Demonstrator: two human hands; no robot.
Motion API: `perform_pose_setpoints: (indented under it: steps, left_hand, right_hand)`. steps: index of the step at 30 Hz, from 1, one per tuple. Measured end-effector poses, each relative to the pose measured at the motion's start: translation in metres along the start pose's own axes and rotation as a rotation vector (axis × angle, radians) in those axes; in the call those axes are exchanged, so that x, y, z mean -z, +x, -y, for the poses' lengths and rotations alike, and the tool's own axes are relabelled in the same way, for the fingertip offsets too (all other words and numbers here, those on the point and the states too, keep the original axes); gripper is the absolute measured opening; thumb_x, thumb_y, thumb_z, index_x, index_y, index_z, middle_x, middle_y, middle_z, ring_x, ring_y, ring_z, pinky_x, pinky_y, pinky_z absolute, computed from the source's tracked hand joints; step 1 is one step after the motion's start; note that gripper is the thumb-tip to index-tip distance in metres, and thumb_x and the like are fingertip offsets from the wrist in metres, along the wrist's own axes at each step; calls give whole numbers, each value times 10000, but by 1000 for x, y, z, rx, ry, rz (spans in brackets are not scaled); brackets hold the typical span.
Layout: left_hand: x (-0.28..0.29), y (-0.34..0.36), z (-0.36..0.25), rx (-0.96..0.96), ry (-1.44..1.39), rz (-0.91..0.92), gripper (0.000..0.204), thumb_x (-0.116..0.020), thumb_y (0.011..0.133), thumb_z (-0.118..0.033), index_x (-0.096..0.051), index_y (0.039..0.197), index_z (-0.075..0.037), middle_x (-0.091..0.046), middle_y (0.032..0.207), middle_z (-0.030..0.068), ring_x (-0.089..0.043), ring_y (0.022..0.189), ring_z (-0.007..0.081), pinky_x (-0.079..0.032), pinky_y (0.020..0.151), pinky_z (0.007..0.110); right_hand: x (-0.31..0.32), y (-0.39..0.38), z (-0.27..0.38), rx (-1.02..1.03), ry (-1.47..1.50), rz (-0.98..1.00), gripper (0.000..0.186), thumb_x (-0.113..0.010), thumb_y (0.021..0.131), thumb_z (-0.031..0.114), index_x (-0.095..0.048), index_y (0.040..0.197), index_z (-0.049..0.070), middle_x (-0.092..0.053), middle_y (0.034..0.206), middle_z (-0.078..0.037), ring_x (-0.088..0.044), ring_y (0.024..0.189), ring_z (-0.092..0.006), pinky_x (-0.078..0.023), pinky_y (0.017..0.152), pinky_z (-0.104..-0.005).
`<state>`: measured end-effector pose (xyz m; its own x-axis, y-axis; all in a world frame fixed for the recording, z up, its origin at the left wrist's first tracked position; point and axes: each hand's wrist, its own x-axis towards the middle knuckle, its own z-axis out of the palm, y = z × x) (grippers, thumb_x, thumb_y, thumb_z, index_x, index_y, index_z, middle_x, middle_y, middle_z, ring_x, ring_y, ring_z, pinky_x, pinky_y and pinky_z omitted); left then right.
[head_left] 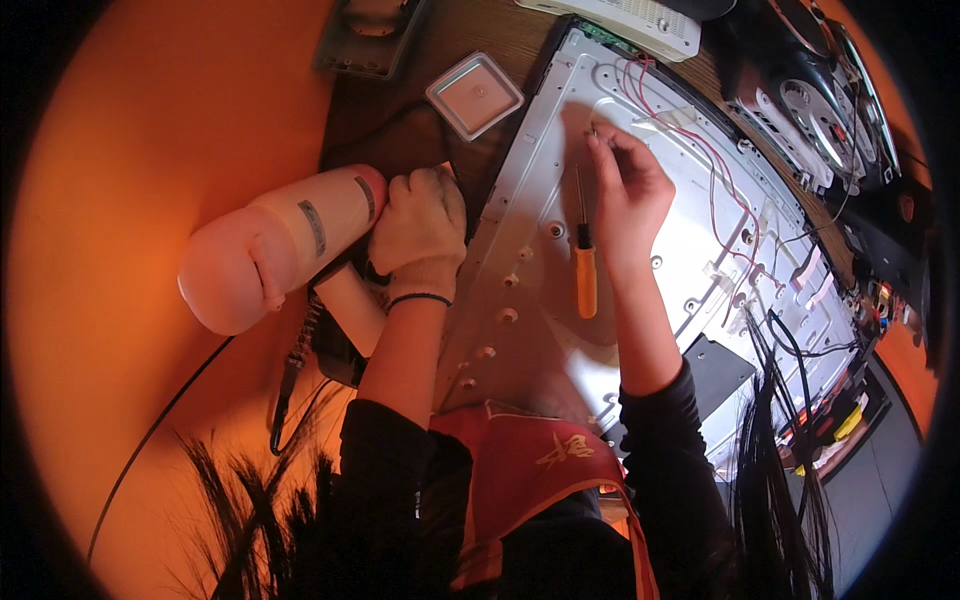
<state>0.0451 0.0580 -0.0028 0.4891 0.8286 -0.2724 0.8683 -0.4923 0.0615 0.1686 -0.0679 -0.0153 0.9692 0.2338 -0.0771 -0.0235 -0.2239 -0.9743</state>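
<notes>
Lying across the tabletop [385,135], the big metal panel [690,240] looks partway worked on. Its bare side faces up with no cover over it, so I think that part is done. Some bits are not off it: thin red wires [735,190] run along its far right side, and a dark flat square [715,375] sits near the person's right sleeve. A thin green strip [605,38] shows at the far end. I cannot tell how many screws are out and how many are in, as the spots are too small.

The panel is silver and flat, with lots of little holes and round bumps. It is shiny in the middle and dim on the left, where a shadow falls.

The right hand [630,185] is bare and sits over the panel. Its fingers pinch a tiny dark thing [593,129], too small to name. The left hand [420,225] wears a pale glove and is curled up beside the panel, next to a fat pink tube [270,245]. I cannot tell if its fingers hold anything. A screwdriver [586,282] with a yellow handle lies on the panel, and nobody is holding it. A small square tray [460,105] is near the panel's left edge.
</notes>
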Motion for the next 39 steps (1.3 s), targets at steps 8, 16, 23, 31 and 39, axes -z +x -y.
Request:
perform_pose_setpoints:
  steps: [8,16,23,31,39]
  left_hand:
    - [-5,0,4,-122,34,-178,263,-485,927,-391,-565,868,-147,-584,820,101,-625,635,328,-485,462,481]
    - [-7,0,5,-122,51,-177,258,-479,929,-389,-561,870,-151,-583,819,100,-627,639,327,-492,461,478]
    - [-7,0,4,-128,54,-179,263,-476,932,-394,-551,869,-150,-579,812,99,-625,636,328,-489,458,484]
    - [-6,0,5,-123,55,-159,288,-449,941,-414,-531,879,-146,-577,832,102,-628,668,328,-493,474,479]
    - [-13,1,12,-204,41,-215,261,-495,925,-393,-520,858,-142,-564,808,99,-618,640,324,-482,445,467]
  right_hand:
    - [-26,42,-8,158,-75,103,138,-645,859,-8,-670,979,-71,-699,974,-120,-640,898,-151,-486,850,-255]
    - [-26,48,-4,349,-272,85,108,-679,800,-17,-710,903,-6,-697,861,-116,-664,802,-203,-510,759,-278]
    - [-25,52,5,514,-364,166,114,-666,787,-7,-697,896,0,-666,850,-116,-650,767,-252,-507,717,-299]
    - [-14,64,18,709,-665,407,118,-617,808,27,-676,910,26,-641,874,-127,-634,786,-318,-512,714,-355]
    - [-15,70,24,642,-750,464,125,-617,795,52,-672,902,18,-644,867,-138,-633,792,-332,-510,719,-362]
